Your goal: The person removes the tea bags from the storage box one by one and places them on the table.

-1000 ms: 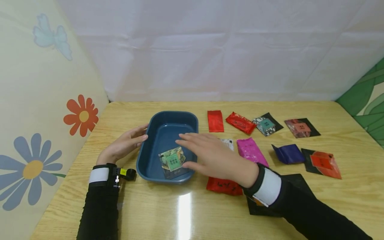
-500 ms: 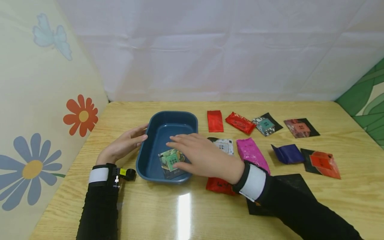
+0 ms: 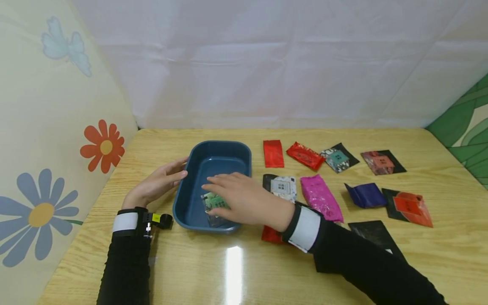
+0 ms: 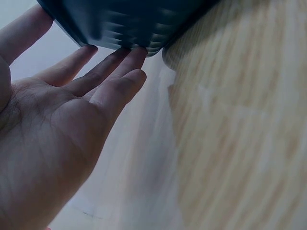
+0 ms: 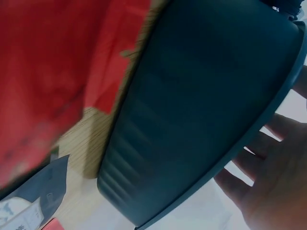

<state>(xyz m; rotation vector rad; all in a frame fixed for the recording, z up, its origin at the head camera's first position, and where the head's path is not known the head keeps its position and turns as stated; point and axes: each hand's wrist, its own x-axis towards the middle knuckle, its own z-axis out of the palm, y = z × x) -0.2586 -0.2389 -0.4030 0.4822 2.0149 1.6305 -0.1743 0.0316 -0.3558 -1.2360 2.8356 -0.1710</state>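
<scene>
A dark blue plastic bin (image 3: 213,167) stands on the wooden table. My left hand (image 3: 157,184) is at its left side; in the left wrist view, extended fingers (image 4: 108,72) touch the outer wall, with the thumb near the rim. My right hand (image 3: 240,199) reaches over the bin's right rim, fingers spread loosely above a green-labelled packet (image 3: 209,202) on the bin's floor. The hand covers part of that packet. In the right wrist view the fingers (image 5: 247,163) pass above the rim, and the fingertips are hidden.
Right of the bin lie several packets: red ones (image 3: 273,153) (image 3: 306,156), a black-and-white one (image 3: 283,186), a pink one (image 3: 321,197), a purple one (image 3: 366,195) and an orange-black one (image 3: 409,207). A black packet (image 3: 375,235) lies partly under the right sleeve. A white sheet (image 3: 267,63) hangs behind the table.
My right hand has moved left and slightly down, farther over the bin and the green-labelled packet, uncovering the black-and-white packet. The left hand and the bin have stayed put.
</scene>
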